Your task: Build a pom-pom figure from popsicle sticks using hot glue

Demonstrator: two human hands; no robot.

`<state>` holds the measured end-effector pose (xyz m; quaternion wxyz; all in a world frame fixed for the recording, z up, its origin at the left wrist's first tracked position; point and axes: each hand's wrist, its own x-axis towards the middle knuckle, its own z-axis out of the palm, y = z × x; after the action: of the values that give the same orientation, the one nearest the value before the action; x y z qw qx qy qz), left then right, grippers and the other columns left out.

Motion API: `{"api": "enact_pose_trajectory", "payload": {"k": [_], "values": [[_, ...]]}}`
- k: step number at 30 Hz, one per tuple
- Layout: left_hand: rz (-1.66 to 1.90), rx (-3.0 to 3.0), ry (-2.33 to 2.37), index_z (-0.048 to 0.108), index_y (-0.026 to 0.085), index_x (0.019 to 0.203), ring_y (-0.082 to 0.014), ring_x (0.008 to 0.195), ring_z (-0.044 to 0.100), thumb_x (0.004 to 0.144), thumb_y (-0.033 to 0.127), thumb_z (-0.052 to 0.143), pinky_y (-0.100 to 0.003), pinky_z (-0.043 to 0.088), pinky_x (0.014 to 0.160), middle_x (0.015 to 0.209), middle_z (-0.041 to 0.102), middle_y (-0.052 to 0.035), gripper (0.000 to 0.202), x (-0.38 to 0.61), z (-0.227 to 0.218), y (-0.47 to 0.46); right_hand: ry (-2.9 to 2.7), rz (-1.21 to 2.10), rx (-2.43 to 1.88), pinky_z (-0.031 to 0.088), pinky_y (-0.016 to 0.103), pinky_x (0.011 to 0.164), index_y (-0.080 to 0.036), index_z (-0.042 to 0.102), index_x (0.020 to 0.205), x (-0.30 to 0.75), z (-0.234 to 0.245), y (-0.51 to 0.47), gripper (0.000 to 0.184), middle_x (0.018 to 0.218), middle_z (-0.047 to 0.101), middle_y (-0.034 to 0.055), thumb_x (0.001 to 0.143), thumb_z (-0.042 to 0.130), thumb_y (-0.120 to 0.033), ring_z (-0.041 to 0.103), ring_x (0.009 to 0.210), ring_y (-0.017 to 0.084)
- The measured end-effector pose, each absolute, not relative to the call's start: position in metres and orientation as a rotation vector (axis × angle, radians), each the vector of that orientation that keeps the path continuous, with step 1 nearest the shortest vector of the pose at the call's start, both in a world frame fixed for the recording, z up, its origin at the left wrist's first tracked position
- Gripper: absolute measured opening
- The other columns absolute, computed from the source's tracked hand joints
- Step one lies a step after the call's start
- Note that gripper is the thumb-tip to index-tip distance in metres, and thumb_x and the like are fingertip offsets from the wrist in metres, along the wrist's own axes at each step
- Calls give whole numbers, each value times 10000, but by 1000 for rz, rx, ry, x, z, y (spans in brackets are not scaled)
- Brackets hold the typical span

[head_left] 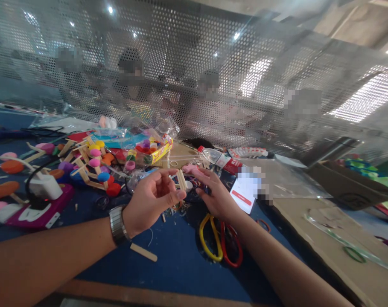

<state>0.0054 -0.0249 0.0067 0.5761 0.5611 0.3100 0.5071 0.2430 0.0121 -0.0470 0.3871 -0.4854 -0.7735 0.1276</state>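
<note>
My left hand is raised over the blue table, its fingers curled and pinching a short wooden stick that stands upright between thumb and fingers. A metal watch sits on that wrist. My right hand is just right of the stick, fingers pointing left toward it and partly bent; whether it touches the stick is unclear. Below my right forearm lie scissors with one yellow and one red handle. A loose wooden stick lies on the table under my left wrist.
A structure of sticks and coloured bottle caps stands at the left, with a plastic bag of caps behind it. A white charger on a purple case is far left. Cardboard covers the right. A perforated screen stands behind, with people beyond it.
</note>
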Motion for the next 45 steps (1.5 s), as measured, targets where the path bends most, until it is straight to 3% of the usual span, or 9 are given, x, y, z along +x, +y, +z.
{"api": "enact_pose_trajectory", "payload": {"k": [4,8,13,33,45], "values": [[1120,1396,798,594,155,1213,-102,660,525,714,398,857,-251,460,607,776,571,27,613,5,5,-26,-1941,272,-1201,405,615,1108,-244,712,1219,234,-30,-2,332,1353,626,161,897,646,-296,549,1307,354],[1028,1421,770,591,137,1230,-107,666,540,730,389,845,-260,454,628,763,574,26,614,6,2,-26,-1912,350,-960,580,421,868,-262,649,1261,222,-10,-20,339,1206,678,120,924,659,-302,684,987,237],[930,1477,730,595,131,1219,-118,662,537,763,407,810,-277,443,631,751,586,18,575,5,2,-27,-1913,180,-821,584,330,685,-257,725,1046,215,1,-34,168,906,721,49,894,694,-192,668,711,167],[790,1566,770,647,129,1135,-124,651,501,730,476,820,-279,400,624,727,575,20,561,4,2,-27,-1952,194,-685,623,265,628,-249,792,905,212,4,-43,215,829,773,60,852,680,-73,745,712,167],[819,1588,735,601,163,1279,-151,733,552,749,471,813,-296,452,670,839,619,-22,649,3,-3,-28,-1938,198,-713,620,290,637,-256,779,877,211,5,-44,187,820,772,60,866,675,-101,737,699,178]]}}
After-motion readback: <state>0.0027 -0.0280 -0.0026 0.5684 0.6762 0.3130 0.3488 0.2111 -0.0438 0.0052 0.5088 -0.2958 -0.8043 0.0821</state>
